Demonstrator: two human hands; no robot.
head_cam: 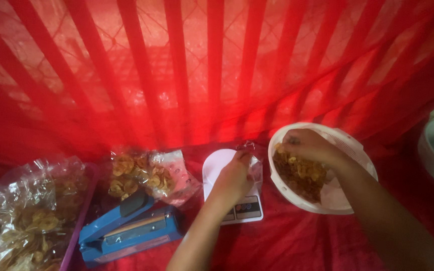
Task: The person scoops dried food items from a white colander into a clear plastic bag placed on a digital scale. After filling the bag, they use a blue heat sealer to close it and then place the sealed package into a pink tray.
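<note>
On white scale (222, 165): clear bag (253, 165), barely filled, left hand (234, 175) fingers pinched on rim. Right of scale: right hand (310, 145) fingers closed on chips (300, 175) inside white bowl (322, 200). Left of scale: filled bags (149, 175), blue sealer (129, 228) unused.

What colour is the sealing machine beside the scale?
The sealing machine is blue with a dark handle, seen best in the head view.

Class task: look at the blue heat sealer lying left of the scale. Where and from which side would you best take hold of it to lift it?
Probably grip the blue heat sealer across its long, narrow body near the middle, coming from above. Its raised lever arm points up and left, so avoid lifting by that hinged part. The near long side looks free; filled chip bags crowd the far side.
</note>
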